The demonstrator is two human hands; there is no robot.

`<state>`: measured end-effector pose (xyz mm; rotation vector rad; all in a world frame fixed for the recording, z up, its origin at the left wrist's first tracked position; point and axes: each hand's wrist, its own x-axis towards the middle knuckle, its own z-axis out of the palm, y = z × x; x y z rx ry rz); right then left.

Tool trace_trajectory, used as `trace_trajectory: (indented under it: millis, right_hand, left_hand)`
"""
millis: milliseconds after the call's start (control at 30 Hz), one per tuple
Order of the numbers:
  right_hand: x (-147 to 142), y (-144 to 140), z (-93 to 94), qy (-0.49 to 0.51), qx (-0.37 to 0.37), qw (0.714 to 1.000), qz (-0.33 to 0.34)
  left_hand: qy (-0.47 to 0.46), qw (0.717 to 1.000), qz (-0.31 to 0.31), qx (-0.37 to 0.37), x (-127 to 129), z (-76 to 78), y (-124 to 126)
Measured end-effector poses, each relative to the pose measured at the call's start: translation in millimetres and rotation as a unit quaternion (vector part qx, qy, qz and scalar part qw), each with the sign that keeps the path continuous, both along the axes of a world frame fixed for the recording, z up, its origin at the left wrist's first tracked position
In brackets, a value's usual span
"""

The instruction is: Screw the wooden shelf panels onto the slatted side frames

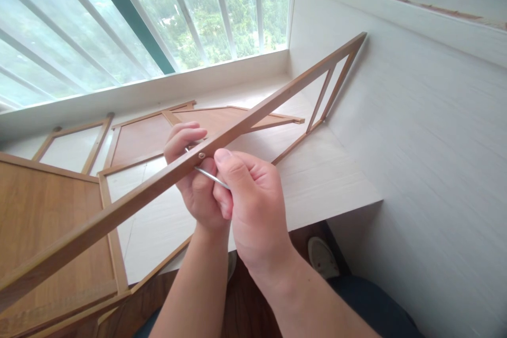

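A long wooden frame (253,119) slants across the view, its far end leaning against the pale wall on the right. My left hand (194,190) is closed around the frame's bar from behind and below, fingertips showing above it. A small round metal fastener (202,156) sits in the bar's near face, between my two hands. In my closed right hand (253,190) is a thin metal rod, which looks like a hex key (212,175); it passes under the bar beside the fastener. My right thumb lies against the bar's edge. The rod's end inside my right fist is hidden.
More wooden frame parts with panels (138,140) lie on the pale ledge (336,179) below a barred window (190,10). A large wooden panel (51,222) is at the left. The pale wall (428,132) bounds the right; my shoe (321,256) stands on the dark floor below.
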<state>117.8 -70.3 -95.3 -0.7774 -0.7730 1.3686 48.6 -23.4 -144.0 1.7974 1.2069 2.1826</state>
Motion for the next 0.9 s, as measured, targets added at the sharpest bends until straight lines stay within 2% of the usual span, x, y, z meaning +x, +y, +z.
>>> trace_trajectory:
  millis: [100, 200, 467, 667, 900]
  right_hand:
    - [-0.6, 0.9, -1.3, 0.042, -0.012, 0.999, 0.031]
    - [-1.9, 1.5, -2.7, 0.051, -0.016, 0.998, 0.034]
    - [-1.9, 1.2, 1.6, 0.035, -0.022, 0.999, 0.02]
    - [3.4, -2.2, 5.8, 0.015, -0.027, 0.999, 0.039]
    - [9.1, -4.4, 2.0, 0.0, -0.018, 1.0, 0.016]
  left_hand:
    - [0.005, 1.0, -0.018, 0.013, -0.5, 2.5, -0.4]
    - [0.007, 0.999, -0.033, -0.01, -1.0, 5.7, -1.1]
    - [0.012, 0.999, -0.024, -0.019, -2.8, 10.3, -5.0]
    - [0.0, 0.999, -0.048, -0.015, -6.5, 8.1, -2.9]
    - [0.039, 0.999, -0.014, -0.017, -9.0, 4.2, 2.6]
